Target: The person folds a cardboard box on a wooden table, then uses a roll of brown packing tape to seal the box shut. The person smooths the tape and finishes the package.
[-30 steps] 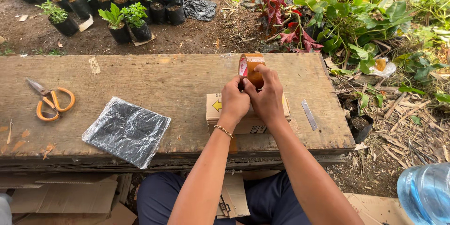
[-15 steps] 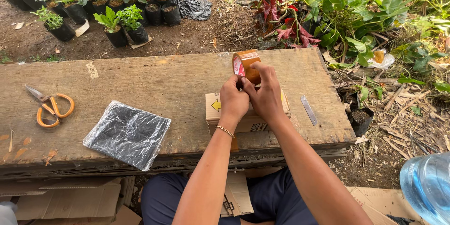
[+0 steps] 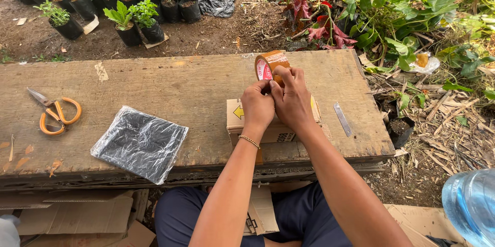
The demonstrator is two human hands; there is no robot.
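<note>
tape roll (image 3: 270, 65) barely shifted, both hands gripping it over worn wooden plank (image 3: 170, 84) (garden dirt beyond)

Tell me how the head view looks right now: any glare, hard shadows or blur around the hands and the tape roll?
Head view: soft, even daylight, no hard shadows on the wooden bench; left hand, right hand and tape roll are sharp; glare shows only on the crinkled plastic bag; the water bottle at the corner is blurred.

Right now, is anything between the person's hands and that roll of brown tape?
Nothing visible. Both the left hand and right hand already grip the tape roll directly, just above the small cardboard box.
</note>
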